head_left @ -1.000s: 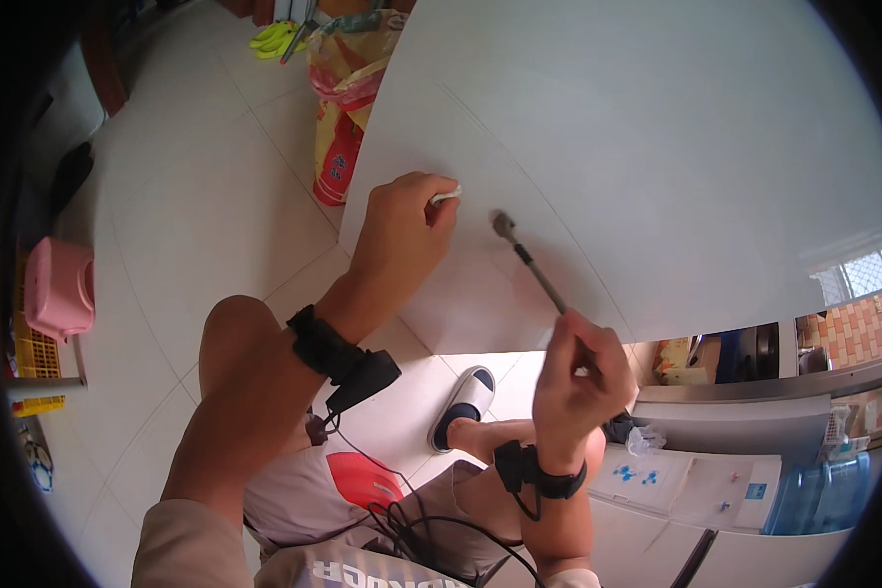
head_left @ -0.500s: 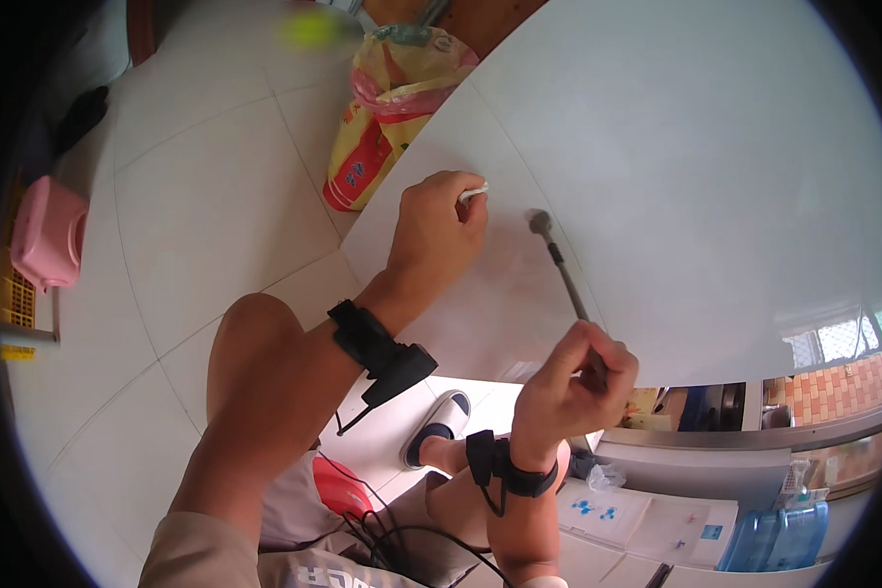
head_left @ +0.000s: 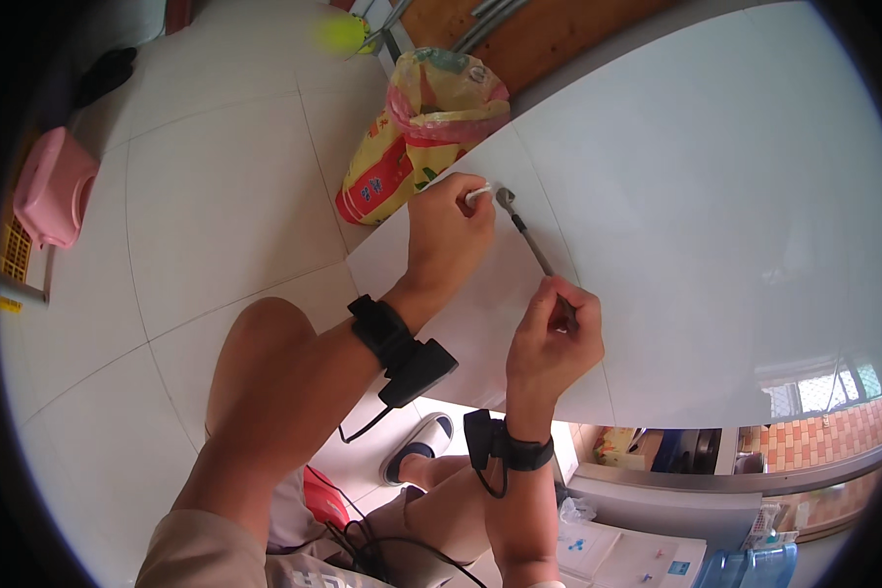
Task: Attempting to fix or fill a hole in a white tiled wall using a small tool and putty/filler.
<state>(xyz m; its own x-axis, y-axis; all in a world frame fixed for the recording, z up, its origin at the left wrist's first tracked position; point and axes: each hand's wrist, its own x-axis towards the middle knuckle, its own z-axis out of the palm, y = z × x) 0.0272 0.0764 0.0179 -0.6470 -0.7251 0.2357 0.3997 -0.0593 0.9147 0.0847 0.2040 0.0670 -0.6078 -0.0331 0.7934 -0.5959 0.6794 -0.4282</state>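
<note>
My left hand (head_left: 449, 233) is closed around a small white piece (head_left: 477, 193), whose tip pokes out between thumb and fingers above the glossy white tabletop (head_left: 696, 196). What it is cannot be made out. My right hand (head_left: 557, 331) grips the lower end of a thin grey metal rod tool with a rounded head and a black band (head_left: 534, 247). The rod slants up and left, its head right beside the white piece. Whether the two touch is unclear. Both wrists carry black strapped-on devices.
A yellow and red plastic bag (head_left: 382, 171), open at the top, stands on the tiled floor against the table's left edge. Farther left is a pink plastic container (head_left: 57, 186). Below the near edge lie white boxes (head_left: 627, 559) and a blue clear container (head_left: 750, 566).
My right hand has moved up and left, bringing the tool's head from a short way off to right beside the white piece. My left hand keeps its hold. The view has shifted slightly.
</note>
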